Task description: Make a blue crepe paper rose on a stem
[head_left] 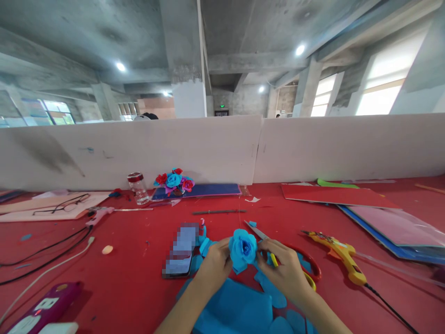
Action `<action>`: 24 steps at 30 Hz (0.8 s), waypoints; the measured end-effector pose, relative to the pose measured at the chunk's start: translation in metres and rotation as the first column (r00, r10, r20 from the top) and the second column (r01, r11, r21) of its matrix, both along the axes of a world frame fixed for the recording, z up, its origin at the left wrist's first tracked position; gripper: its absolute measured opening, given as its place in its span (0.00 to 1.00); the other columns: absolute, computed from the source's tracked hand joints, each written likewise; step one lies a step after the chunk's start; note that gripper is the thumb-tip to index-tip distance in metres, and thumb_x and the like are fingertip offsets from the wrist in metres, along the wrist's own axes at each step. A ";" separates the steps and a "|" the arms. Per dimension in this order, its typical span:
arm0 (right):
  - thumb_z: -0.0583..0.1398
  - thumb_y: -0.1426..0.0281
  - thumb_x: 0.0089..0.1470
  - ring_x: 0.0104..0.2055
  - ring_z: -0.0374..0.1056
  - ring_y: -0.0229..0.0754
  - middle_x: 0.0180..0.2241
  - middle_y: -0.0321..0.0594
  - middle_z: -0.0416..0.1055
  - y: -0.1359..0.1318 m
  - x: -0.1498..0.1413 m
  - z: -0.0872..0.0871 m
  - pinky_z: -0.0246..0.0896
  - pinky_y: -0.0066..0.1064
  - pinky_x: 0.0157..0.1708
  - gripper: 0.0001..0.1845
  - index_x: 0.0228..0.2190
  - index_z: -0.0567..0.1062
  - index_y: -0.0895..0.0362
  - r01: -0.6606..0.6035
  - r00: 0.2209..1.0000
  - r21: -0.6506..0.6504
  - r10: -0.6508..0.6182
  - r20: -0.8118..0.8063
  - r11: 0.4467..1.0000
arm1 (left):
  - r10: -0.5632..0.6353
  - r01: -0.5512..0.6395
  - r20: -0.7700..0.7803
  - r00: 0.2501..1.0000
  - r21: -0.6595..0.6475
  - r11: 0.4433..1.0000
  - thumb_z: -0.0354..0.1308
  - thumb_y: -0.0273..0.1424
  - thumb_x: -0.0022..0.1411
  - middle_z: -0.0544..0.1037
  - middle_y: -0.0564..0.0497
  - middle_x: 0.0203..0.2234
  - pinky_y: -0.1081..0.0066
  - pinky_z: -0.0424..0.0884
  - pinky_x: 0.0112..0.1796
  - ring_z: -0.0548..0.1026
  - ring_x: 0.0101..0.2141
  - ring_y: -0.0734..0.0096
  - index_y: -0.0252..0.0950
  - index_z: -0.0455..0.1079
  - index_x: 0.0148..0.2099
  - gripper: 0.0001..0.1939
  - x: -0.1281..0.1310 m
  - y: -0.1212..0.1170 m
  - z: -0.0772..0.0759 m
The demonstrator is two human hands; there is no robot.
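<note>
A blue paper rose (242, 248) with a curled centre is held up between my two hands. My left hand (218, 260) pinches its left side, fingers closed. On the other side, my right hand (280, 262) has its fingertips closed at the flower's right edge. Scissors with red and yellow handles (309, 264) lie behind and under my right hand, their blade (255, 228) pointing up and left. Blue paper sheets (239, 306) and cut petals (273, 290) lie below the hands. More blue pieces (205, 246) sit left of the flower.
A phone (181, 250) lies left of my hands. A yellow glue gun (337, 253) rests at right, near stacked coloured sheets (389, 227). Toward the white partition (208, 148) stand a glass jar (139, 189) and a paper flower bunch (175, 181). A purple power strip (52, 306) and cables are at left.
</note>
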State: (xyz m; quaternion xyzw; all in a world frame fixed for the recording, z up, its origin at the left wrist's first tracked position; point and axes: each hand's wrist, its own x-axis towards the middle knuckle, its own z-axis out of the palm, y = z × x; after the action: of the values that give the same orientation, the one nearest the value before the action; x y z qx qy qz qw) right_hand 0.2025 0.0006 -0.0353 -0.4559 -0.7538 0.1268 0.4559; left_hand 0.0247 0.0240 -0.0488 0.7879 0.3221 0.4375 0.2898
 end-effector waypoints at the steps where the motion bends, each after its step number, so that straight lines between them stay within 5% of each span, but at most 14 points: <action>1: 0.54 0.72 0.48 0.25 0.64 0.38 0.23 0.37 0.69 0.000 0.000 0.000 0.59 0.27 0.28 0.06 0.24 0.71 0.56 0.000 1.000 0.007 0.000 -0.015 1.000 | 0.004 -0.004 -0.006 1.000 0.003 1.000 0.48 0.20 0.54 0.74 0.50 0.30 0.74 0.65 0.35 0.71 0.31 0.70 0.36 0.70 0.36 0.12 0.000 0.000 0.000; 5: 0.55 0.73 0.46 0.23 0.61 0.37 0.21 0.35 0.67 0.001 -0.002 0.000 0.58 0.27 0.26 0.05 0.22 0.70 0.56 -0.026 0.991 -0.019 0.023 -0.128 0.999 | 0.006 -0.005 -0.028 1.000 0.029 1.000 0.49 0.21 0.55 0.73 0.51 0.30 0.74 0.65 0.36 0.71 0.32 0.71 0.36 0.70 0.33 0.10 0.000 0.001 -0.001; 8: 0.57 0.70 0.45 0.23 0.59 0.36 0.20 0.34 0.65 0.004 -0.001 -0.001 0.56 0.27 0.25 0.05 0.21 0.69 0.57 -0.140 0.942 -0.163 0.081 -0.325 0.977 | 0.009 -0.007 -0.032 0.999 0.043 0.999 0.49 0.20 0.55 0.72 0.52 0.27 0.75 0.65 0.35 0.70 0.30 0.73 0.35 0.69 0.30 0.09 0.000 0.001 -0.001; 11: 0.60 0.65 0.45 0.23 0.56 0.34 0.20 0.32 0.61 0.007 0.002 -0.004 0.54 0.27 0.25 0.08 0.22 0.69 0.57 -0.413 0.755 -0.353 0.099 -0.648 0.840 | 0.013 -0.010 -0.043 0.999 0.058 0.998 0.48 0.19 0.54 0.71 0.53 0.26 0.76 0.64 0.32 0.68 0.28 0.74 0.35 0.67 0.29 0.10 0.000 0.000 0.000; 14: 0.62 0.65 0.45 0.22 0.55 0.33 0.19 0.30 0.58 0.008 0.004 -0.007 0.53 0.27 0.27 0.08 0.23 0.70 0.56 -0.635 0.541 -0.370 0.049 -0.840 0.678 | 0.009 -0.005 -0.057 0.998 0.068 0.998 0.47 0.17 0.54 0.71 0.54 0.27 0.76 0.63 0.32 0.67 0.29 0.76 0.34 0.66 0.28 0.11 0.001 -0.002 0.001; 17: 0.62 0.66 0.45 0.22 0.53 0.32 0.18 0.30 0.56 0.007 0.004 -0.006 0.52 0.27 0.27 0.08 0.23 0.71 0.57 -0.739 0.477 -0.344 0.089 -0.874 0.580 | 0.027 -0.027 -0.026 0.999 0.022 0.999 0.46 0.20 0.57 0.70 0.55 0.26 0.77 0.63 0.30 0.66 0.26 0.77 0.34 0.66 0.28 0.10 0.002 -0.006 0.004; 19: 0.62 0.65 0.46 0.23 0.52 0.33 0.18 0.30 0.56 0.007 0.003 -0.004 0.51 0.27 0.26 0.08 0.23 0.71 0.57 -0.748 0.468 -0.336 0.096 -0.879 0.573 | 0.043 -0.044 -0.013 0.999 -0.008 0.999 0.47 0.23 0.58 0.70 0.55 0.25 0.77 0.63 0.29 0.66 0.25 0.77 0.34 0.66 0.29 0.09 0.003 -0.008 0.005; 24: 0.58 0.60 0.50 0.25 0.56 0.34 0.22 0.34 0.61 0.008 0.002 -0.005 0.52 0.28 0.28 0.13 0.23 0.70 0.57 -0.699 0.471 -0.289 0.117 -0.874 0.654 | 0.075 -0.075 -0.028 0.997 0.003 0.997 0.48 0.25 0.58 0.71 0.53 0.25 0.75 0.64 0.29 0.66 0.26 0.75 0.34 0.66 0.29 0.08 0.003 -0.007 0.007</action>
State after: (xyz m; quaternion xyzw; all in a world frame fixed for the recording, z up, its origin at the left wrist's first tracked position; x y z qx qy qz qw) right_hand 0.2042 0.0083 -0.0398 -0.2602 -0.4706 0.6670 0.5157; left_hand 0.0276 0.0166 -0.0420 0.7817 0.3550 0.4373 0.2678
